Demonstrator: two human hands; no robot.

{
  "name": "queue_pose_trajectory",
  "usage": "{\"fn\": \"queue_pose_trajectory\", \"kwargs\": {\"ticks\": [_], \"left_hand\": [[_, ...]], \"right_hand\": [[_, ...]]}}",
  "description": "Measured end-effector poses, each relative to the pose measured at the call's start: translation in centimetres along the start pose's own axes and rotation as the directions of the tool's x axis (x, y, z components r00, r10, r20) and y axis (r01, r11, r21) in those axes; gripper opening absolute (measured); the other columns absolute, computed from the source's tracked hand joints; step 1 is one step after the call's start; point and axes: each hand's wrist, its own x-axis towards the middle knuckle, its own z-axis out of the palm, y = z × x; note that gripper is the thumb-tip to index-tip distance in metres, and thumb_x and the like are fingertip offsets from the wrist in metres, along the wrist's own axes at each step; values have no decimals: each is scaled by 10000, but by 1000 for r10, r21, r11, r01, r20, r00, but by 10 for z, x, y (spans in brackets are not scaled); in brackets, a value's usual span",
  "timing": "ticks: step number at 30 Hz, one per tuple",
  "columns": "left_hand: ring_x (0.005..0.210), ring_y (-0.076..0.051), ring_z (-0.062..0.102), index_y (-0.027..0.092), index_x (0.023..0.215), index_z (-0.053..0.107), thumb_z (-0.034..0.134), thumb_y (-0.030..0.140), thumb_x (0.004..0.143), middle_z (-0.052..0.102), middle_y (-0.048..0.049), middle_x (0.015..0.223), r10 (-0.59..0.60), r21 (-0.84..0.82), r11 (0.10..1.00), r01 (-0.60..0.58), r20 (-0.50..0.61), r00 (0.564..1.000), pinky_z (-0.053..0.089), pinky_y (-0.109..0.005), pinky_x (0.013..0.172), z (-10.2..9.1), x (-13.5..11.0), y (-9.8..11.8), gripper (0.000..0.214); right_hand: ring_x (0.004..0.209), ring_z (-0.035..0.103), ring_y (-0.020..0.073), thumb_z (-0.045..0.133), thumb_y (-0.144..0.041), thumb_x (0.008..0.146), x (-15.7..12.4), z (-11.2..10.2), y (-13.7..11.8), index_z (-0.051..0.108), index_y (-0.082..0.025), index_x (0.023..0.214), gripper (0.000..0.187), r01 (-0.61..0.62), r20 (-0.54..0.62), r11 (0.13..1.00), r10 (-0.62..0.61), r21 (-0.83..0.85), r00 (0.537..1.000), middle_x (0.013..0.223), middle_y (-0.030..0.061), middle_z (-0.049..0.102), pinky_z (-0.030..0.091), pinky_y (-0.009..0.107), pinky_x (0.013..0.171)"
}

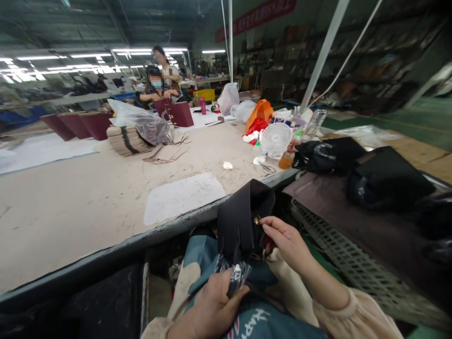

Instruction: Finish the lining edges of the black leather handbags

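A black handbag (233,221) rests on my lap against the table edge, its mouth tilted toward the right. My left hand (215,301) is closed around the bag's handle (238,275), which is wrapped in clear plastic. With thumb and forefinger, my right hand (286,240) pinches a small gold metal fitting (257,220) at the bag's side edge. The exact shape of that fitting is too small to make out. Shadow hides the bag's inside.
Before me stretches a worktable (88,202) with a white sheet (183,195), a white fan (276,139) and a bottle of orange liquid (286,158). To my right, wrapped black bags (388,176) lie on a plastic crate (339,254). Two people work beyond maroon bags (181,114).
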Motion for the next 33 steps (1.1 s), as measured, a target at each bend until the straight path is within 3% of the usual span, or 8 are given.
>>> {"fn": "queue_pose_trajectory", "kwargs": {"ticks": [2, 4, 8, 19, 23, 26, 29, 33], "left_hand": [[803, -216, 575, 199, 818, 674, 653, 329, 769, 654, -55, 787, 37, 334, 940, -65, 91, 995, 444, -275, 791, -4, 4, -1, 141], [796, -200, 574, 190, 862, 655, 586, 353, 812, 661, -52, 825, 60, 636, 750, -184, 211, 976, 452, -280, 794, -6, 8, -2, 183], [704, -152, 575, 190, 833, 599, 443, 322, 893, 641, -27, 754, 76, 771, 495, -401, 421, 904, 462, -240, 704, -5, 19, 2, 213], [689, -131, 580, 183, 834, 544, 448, 220, 880, 627, -29, 758, -33, 677, 512, -529, 631, 775, 436, -217, 670, 2, 50, 0, 113], [675, -137, 578, 180, 799, 528, 442, 243, 885, 620, -36, 740, -57, 674, 504, -540, 650, 758, 439, -225, 661, 2, 55, -3, 137], [684, -145, 590, 177, 817, 535, 433, 245, 887, 629, -46, 739, -68, 672, 492, -554, 664, 745, 444, -228, 663, 3, 58, -2, 141], [694, -143, 605, 181, 836, 539, 430, 240, 889, 642, -46, 755, -99, 660, 495, -565, 689, 718, 454, -221, 669, 2, 60, -1, 135], [701, -166, 629, 180, 855, 541, 422, 260, 888, 658, -61, 759, -84, 639, 456, -619, 723, 685, 472, -239, 654, -4, 64, -10, 148]], "right_hand": [[452, 554, 126, 494, -469, 836, -2, -3, 7, 525, -208, 1016, 319, -54, 29, 996, 52, 65, 998, 567, -52, 562, 434, 240, 457], [470, 573, 129, 498, -457, 838, -5, -6, 14, 496, -209, 1071, 341, -108, 57, 984, 100, 145, 993, 593, -42, 594, 450, 239, 470], [500, 595, 130, 492, -414, 854, -9, -10, 24, 468, -219, 1127, 336, -158, 66, 951, 146, 264, 987, 624, -38, 620, 469, 238, 496], [465, 438, 89, 491, -297, 885, -11, -18, 26, 431, -238, 1264, 389, 8, -113, 971, -36, -239, 993, 536, -103, 397, 348, 215, 474], [484, 384, 86, 489, -271, 886, -13, -15, 35, 460, -215, 1227, 347, 59, -194, 961, -115, -271, 974, 538, -99, 362, 306, 220, 488], [469, 414, 86, 465, -345, 903, -16, -13, 38, 484, -191, 1198, 333, -1, -237, 976, -52, -216, 970, 560, -87, 401, 333, 219, 476], [501, 498, 109, 371, -432, 937, -24, -14, 32, 484, -164, 1244, 423, -83, -161, 972, 48, -218, 986, 590, -50, 496, 384, 226, 488], [679, 564, 143, 449, -439, 909, -35, -10, 16, 525, -175, 1250, 438, -1, -42, 935, -15, -354, 999, 764, 11, 609, 428, 242, 597]]}}
